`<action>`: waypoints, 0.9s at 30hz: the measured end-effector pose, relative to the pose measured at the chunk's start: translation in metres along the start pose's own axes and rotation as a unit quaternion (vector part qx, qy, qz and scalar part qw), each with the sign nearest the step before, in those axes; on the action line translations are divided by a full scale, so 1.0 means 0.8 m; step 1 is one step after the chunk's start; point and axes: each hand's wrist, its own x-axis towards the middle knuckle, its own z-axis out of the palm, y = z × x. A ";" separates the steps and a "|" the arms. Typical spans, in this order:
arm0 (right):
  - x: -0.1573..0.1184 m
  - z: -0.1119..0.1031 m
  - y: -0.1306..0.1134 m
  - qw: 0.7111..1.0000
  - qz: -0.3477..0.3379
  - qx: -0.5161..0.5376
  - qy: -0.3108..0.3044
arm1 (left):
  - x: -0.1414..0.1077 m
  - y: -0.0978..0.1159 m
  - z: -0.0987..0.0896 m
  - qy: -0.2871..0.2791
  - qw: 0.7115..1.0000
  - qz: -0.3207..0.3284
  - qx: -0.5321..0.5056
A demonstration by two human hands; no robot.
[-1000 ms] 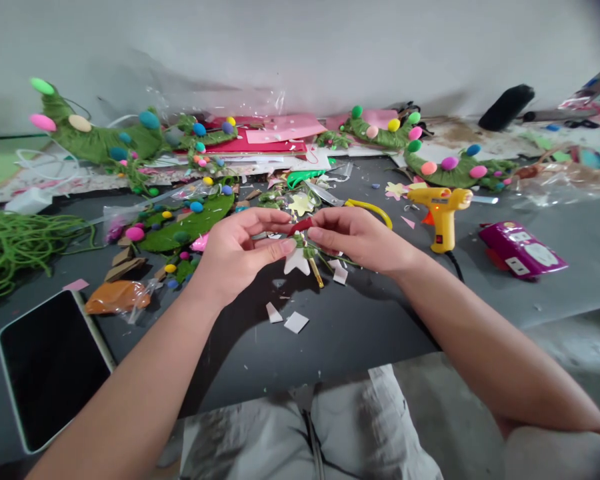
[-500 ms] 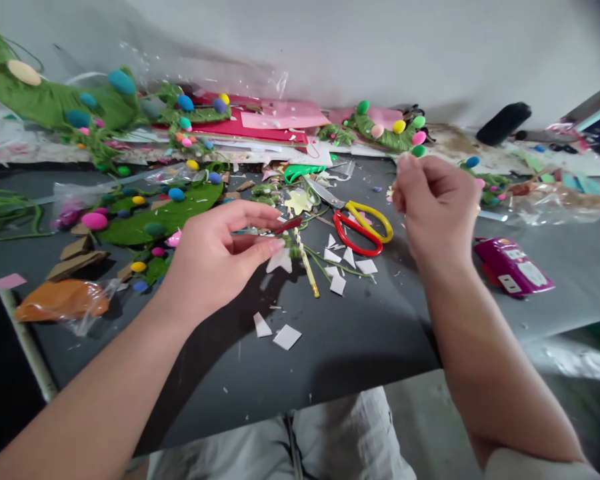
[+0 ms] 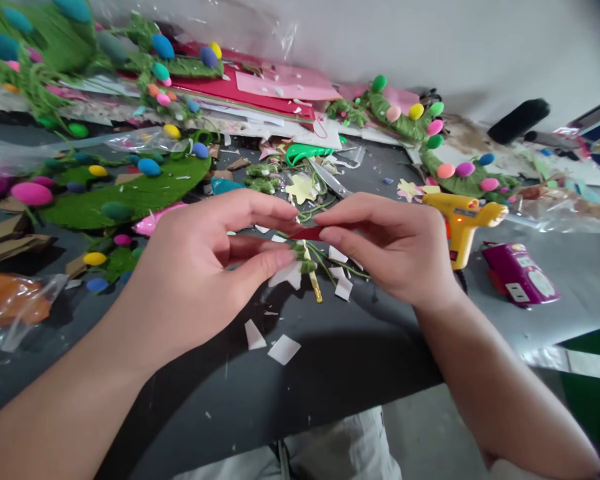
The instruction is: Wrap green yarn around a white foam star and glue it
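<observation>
My left hand (image 3: 195, 267) pinches one end of a small, flat red piece (image 3: 311, 233) between fingers and thumb. The other end lies in the closed fingertips of my right hand (image 3: 397, 247). Below the left thumb are a white star-shaped piece (image 3: 289, 275) and a fuzzy green bit (image 3: 307, 265); whether the hand touches them I cannot tell. A pencil with a gold end (image 3: 317, 291) passes behind the red piece. Scissors (image 3: 333, 180) show only their blades, the handles hidden behind my right hand. A yellow glue gun (image 3: 463, 223) stands just right of that hand.
White scraps (image 3: 284, 349) lie in front on the dark table (image 3: 340, 360). To the left are a green leaf with coloured balls (image 3: 130, 193), cardboard pieces (image 3: 17, 247) and a bagged orange lump (image 3: 13, 300). A purple packet (image 3: 523, 273) is at right; red board (image 3: 230, 87) lies behind.
My right hand has come left and down from its raised place at the right to meet the red piece at my left fingertips. It now covers the scissors' handles, and the glue gun shows.
</observation>
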 end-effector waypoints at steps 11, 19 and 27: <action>0.002 -0.018 0.007 1.000 -0.001 -0.017 -0.010 | 0.001 0.002 0.002 0.000 0.996 -0.034 -0.078; -0.001 -0.008 -0.003 0.971 0.057 0.193 -0.125 | 0.001 0.001 -0.006 -0.024 0.990 -0.041 -0.134; 0.002 0.007 0.007 0.933 0.102 0.311 -0.151 | -0.001 0.006 -0.002 -0.050 0.986 -0.051 -0.150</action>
